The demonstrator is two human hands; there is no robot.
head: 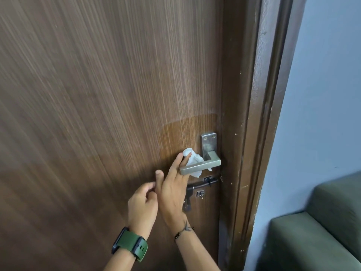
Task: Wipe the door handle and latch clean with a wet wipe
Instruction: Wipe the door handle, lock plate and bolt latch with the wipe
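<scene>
Your right hand [173, 184] is pressing a crumpled white wet wipe [192, 158] behind the lever handle [200, 166], with straight fingers reaching up between the lever and the door; the index finger is lying flat on the wood and the next finger is pushing into the wipe. Your left hand [143, 204] is hovering just left of the right one, loosely curled and grasping nothing, a green-strapped watch [130, 244] sitting on its wrist. The handle is a squared, brushed-metal lever on a tall rectangular backplate [208, 142] with two screws at the top. Just below it a dark sliding bolt latch [203, 184] is running across toward the door frame [254, 133]. The door [97, 94] is brown wood-grain laminate, showing a glossier patch around the handle. At the far right, a pale blue wall [322, 94] is meeting a green upholstered sofa [322, 231] near the frame.
</scene>
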